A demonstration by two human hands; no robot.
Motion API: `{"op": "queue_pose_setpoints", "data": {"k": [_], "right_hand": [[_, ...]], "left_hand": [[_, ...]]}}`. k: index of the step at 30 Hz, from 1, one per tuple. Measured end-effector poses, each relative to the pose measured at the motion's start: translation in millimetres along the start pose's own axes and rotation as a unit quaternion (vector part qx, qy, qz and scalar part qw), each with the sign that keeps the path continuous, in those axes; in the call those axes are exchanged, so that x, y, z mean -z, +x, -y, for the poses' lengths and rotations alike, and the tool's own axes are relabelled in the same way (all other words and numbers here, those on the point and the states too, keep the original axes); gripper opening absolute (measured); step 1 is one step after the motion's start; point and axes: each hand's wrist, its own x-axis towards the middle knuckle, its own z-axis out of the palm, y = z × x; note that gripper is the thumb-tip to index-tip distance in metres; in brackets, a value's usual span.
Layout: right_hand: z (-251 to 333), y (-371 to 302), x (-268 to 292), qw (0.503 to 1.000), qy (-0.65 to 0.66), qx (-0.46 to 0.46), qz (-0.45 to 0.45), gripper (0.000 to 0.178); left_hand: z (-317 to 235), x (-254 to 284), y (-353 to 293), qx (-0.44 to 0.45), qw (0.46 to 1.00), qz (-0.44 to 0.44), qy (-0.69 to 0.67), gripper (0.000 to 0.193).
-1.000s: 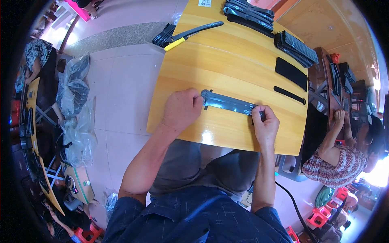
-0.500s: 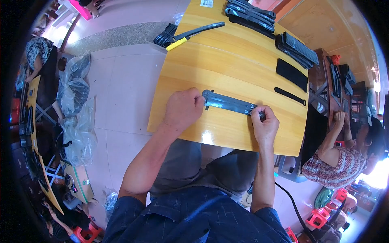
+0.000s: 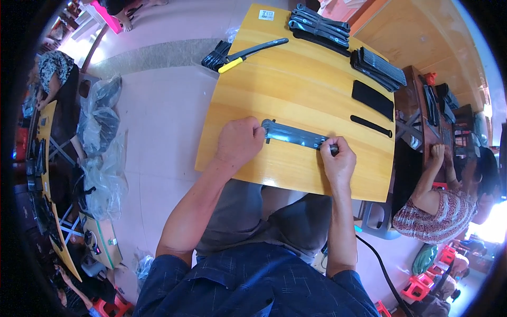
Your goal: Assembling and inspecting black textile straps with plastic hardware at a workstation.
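Observation:
A flat, shiny dark-grey bundle of straps [image 3: 294,136] lies stretched between my hands, close to the near side of the wooden table. My left hand [image 3: 237,140] is closed at its rounded left end, fingers curled in. At the other end my right hand [image 3: 339,158] pinches the bundle between thumb and fingers. A short dark piece sticks out under the strip beside my left hand. To the right of my right hand lies a single black strap [image 3: 371,126], with a wider black stack [image 3: 373,99] beyond it.
The yellow wooden table [image 3: 296,79] also carries bundled grey straps [image 3: 318,26], a strap stack [image 3: 378,68], and a yellow-handled tool [image 3: 231,65] by dark straps [image 3: 215,55] at the left edge. Plastic bags [image 3: 103,142] lie on the floor. A co-worker [image 3: 438,211] sits at right.
The view has shifted slightly, so the table's things appear a little left and lower. Both hands keep their hold at the two ends of the bundle.

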Motion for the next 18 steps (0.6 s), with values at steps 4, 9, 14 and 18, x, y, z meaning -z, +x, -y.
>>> {"op": "queue_pose_setpoints", "data": {"k": [4,9,14,18], "right_hand": [[-3,0,-1,1.000,-0.009,0.006,-0.001,0.010],[0,0,0,1.000,-0.020,-0.001,-0.001,0.011],[1,0,-1,1.000,-0.022,0.009,-0.006,0.012],[3,-1,0,0.999,-0.030,0.021,-0.012,0.012]], "left_hand": [[2,-3,-1,-0.014,1.000,-0.014,0.010,0.021],[1,-4,-3,-0.022,0.999,-0.032,0.030,0.020],[1,3,-20,-0.025,0.996,-0.049,-0.077,0.019],[-15,-4,-46,-0.187,0.975,-0.117,-0.005,0.042]]}}
